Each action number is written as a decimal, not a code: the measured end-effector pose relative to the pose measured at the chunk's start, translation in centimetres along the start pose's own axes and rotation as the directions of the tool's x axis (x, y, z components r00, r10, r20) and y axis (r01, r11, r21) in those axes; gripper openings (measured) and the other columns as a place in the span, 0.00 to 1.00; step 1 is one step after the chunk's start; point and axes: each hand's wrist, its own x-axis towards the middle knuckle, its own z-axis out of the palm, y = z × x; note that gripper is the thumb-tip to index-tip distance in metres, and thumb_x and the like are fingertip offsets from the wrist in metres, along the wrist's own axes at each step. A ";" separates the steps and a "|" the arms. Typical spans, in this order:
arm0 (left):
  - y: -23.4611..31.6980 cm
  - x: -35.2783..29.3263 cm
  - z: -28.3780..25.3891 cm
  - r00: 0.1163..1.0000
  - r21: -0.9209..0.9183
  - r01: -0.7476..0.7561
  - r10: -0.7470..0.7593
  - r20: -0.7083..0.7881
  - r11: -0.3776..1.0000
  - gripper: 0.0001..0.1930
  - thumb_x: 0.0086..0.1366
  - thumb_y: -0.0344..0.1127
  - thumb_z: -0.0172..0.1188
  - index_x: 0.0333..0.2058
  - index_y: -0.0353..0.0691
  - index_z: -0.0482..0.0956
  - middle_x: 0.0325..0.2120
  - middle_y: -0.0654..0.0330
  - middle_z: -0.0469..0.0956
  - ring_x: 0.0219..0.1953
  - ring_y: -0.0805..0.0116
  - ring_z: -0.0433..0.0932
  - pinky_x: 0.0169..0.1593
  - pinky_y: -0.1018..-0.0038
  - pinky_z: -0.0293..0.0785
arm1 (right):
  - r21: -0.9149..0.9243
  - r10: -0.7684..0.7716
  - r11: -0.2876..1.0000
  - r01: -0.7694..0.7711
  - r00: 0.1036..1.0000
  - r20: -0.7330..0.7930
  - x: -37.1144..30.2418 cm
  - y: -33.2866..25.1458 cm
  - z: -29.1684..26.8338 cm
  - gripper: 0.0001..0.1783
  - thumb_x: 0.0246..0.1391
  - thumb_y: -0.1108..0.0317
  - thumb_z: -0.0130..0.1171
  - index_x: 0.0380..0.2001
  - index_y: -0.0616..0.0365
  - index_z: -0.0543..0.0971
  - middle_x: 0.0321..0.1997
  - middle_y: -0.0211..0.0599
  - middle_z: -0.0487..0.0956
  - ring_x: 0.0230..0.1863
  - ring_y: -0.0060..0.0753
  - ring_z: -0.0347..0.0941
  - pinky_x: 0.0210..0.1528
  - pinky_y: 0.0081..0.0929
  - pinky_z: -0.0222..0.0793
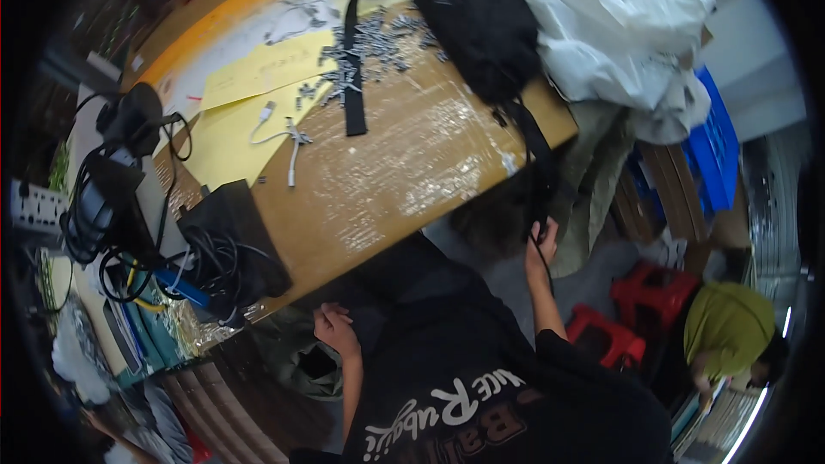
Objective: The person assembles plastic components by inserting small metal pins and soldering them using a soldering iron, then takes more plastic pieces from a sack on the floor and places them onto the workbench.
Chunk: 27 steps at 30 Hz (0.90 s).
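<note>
One soft black bag [477,26] lies on the bench [387,180], beside a white plastic sack [610,21], its strap [537,150] hanging over the near edge. Fingers of the right hand [542,242] grasp that strap; those of the left hand [336,330] are bent, nothing visible in them, and how tightly I cannot tell. Its fabric looks pliable, likely light, though any contents are hidden. Taking hold of the body would probably control it better than the limp strap, which may swing or twist; nothing about it seems fragile.
</note>
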 end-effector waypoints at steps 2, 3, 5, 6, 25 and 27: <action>-0.3 -0.1 -0.2 0.998 0.000 -0.005 0.005 0.056 1.000 0.16 0.64 0.37 0.42 0.21 0.33 0.68 0.12 0.61 0.68 0.10 0.81 0.60 0.17 0.85 0.55 | -0.063 -0.003 0.998 -0.001 0.998 -0.064 0.9 -0.7 -3.3 0.16 0.49 0.62 0.52 0.41 0.56 0.68 0.15 0.44 0.69 0.16 0.37 0.68 0.19 0.32 0.60; -0.3 0.1 -0.1 0.996 -0.011 -0.008 0.009 0.087 1.000 0.16 0.64 0.37 0.42 0.21 0.33 0.68 0.12 0.61 0.68 0.10 0.81 0.60 0.17 0.85 0.56 | -0.104 -0.049 0.994 0.037 0.992 -0.119 1.7 -0.6 -5.0 0.15 0.49 0.64 0.52 0.40 0.58 0.69 0.15 0.44 0.70 0.16 0.39 0.68 0.20 0.33 0.61; 0.1 -0.1 -0.2 0.996 0.010 0.000 -0.001 0.094 1.000 0.16 0.64 0.36 0.42 0.21 0.32 0.68 0.12 0.61 0.69 0.10 0.80 0.61 0.17 0.84 0.57 | -0.228 -0.272 0.944 0.238 0.953 -0.131 3.8 -0.1 -8.2 0.14 0.48 0.67 0.52 0.39 0.60 0.69 0.18 0.45 0.72 0.17 0.42 0.69 0.22 0.33 0.63; 0.3 -0.2 -0.1 0.997 0.026 0.018 -0.020 0.074 1.000 0.15 0.63 0.34 0.42 0.20 0.31 0.68 0.12 0.60 0.69 0.11 0.79 0.62 0.18 0.83 0.58 | -0.268 -0.421 0.890 0.369 0.891 -0.171 5.1 0.2 -9.6 0.14 0.47 0.69 0.52 0.39 0.61 0.70 0.21 0.47 0.73 0.18 0.44 0.70 0.22 0.33 0.64; 0.1 -0.6 -0.1 0.998 0.131 -0.048 0.041 0.057 0.990 0.16 0.63 0.35 0.44 0.20 0.31 0.69 0.10 0.60 0.68 0.10 0.78 0.62 0.17 0.82 0.58 | -0.086 -0.161 0.987 0.138 0.914 -0.372 12.3 3.3 -8.2 0.14 0.55 0.62 0.45 0.42 0.56 0.64 0.22 0.45 0.73 0.18 0.40 0.71 0.19 0.32 0.64; -0.1 -0.6 0.2 0.999 0.105 -0.032 0.028 0.037 0.994 0.16 0.63 0.35 0.44 0.20 0.31 0.69 0.10 0.61 0.68 0.10 0.78 0.62 0.17 0.82 0.58 | 0.216 0.034 0.976 0.042 0.941 -0.336 12.1 -0.5 -7.8 0.13 0.56 0.64 0.45 0.42 0.58 0.62 0.20 0.36 0.70 0.15 0.23 0.69 0.17 0.20 0.63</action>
